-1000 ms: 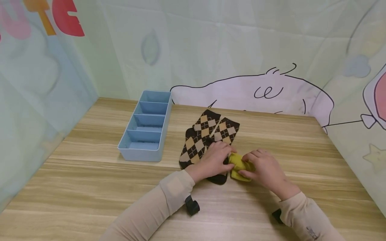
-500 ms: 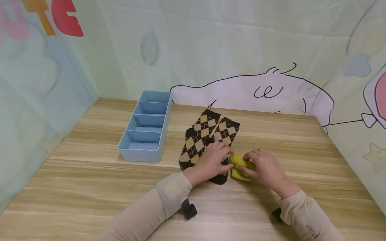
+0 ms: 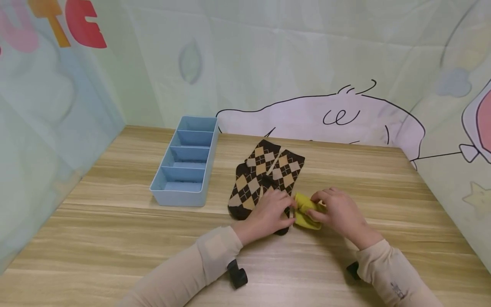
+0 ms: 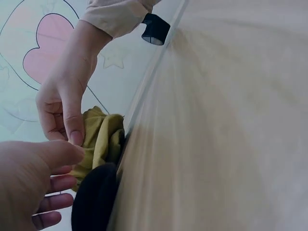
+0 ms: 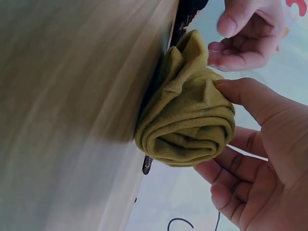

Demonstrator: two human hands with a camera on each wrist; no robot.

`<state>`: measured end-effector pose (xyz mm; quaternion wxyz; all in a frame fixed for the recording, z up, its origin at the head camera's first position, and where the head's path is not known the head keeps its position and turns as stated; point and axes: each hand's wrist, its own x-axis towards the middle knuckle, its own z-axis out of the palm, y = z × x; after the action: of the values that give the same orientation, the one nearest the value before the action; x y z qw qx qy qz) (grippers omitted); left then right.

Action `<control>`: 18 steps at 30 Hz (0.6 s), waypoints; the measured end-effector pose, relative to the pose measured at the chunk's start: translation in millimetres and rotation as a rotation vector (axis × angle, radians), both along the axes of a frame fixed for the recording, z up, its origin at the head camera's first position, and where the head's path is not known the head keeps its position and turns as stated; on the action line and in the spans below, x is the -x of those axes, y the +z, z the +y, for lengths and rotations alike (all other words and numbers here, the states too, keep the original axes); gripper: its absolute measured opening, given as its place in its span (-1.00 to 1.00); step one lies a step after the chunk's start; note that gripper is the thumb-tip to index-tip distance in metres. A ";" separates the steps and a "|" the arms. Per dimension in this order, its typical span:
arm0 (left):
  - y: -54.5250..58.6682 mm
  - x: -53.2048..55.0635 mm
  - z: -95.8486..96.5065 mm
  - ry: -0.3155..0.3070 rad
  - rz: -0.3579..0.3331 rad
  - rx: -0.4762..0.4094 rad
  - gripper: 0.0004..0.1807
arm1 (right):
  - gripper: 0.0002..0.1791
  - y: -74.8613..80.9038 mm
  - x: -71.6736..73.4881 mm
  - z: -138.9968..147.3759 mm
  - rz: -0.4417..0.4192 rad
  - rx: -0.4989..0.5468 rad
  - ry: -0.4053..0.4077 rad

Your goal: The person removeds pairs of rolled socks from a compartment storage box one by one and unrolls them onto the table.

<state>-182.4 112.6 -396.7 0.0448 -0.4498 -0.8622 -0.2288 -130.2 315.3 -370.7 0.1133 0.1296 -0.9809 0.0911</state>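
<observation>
A mustard-yellow sock (image 5: 187, 120) is wound into a roll on the table, its layers showing as a spiral in the right wrist view. My right hand (image 3: 341, 215) pinches this roll from the right, thumb on the near side and fingers behind. On the other side, my left hand (image 3: 264, 215) has its thumb and fingers relaxed and parted, fingertips right at the roll's loose end. Under and beyond the left hand lie brown argyle socks (image 3: 245, 187), flat and side by side, one partly covered by that hand.
A light blue organiser box (image 3: 206, 187) with several compartments stands left of the argyle socks. The wooden table (image 3: 115, 238) meets a printed backdrop (image 3: 291, 64) at the back and sides. A black strap mount (image 3: 238, 275) hangs below the left cuff.
The left hand has drawn back slightly toward the person, its fingers loosening from the yellow sock. The roll has turned a little in the right hand; the argyle socks and box stay put.
</observation>
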 end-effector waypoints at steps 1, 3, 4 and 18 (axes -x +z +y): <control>-0.7 -0.8 0.3 -0.002 0.007 0.017 -0.69 | -0.70 0.3 0.1 0.1 -0.004 0.002 -0.003; -3.1 -2.2 1.3 -0.011 0.010 0.053 -0.69 | -0.70 0.5 0.6 0.3 -0.009 0.007 -0.004; -3.9 -2.9 1.7 -0.015 0.016 0.071 -0.68 | -0.70 0.5 0.9 0.4 -0.011 0.008 -0.004; -10.0 -5.8 3.0 -0.038 0.032 0.148 -0.67 | -0.70 1.1 2.8 2.5 -0.042 0.025 -0.012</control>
<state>-176.6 115.6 -406.7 0.0206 -0.4719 -0.8671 -0.1581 -133.1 317.8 -369.6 0.0948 0.1201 -0.9826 0.1053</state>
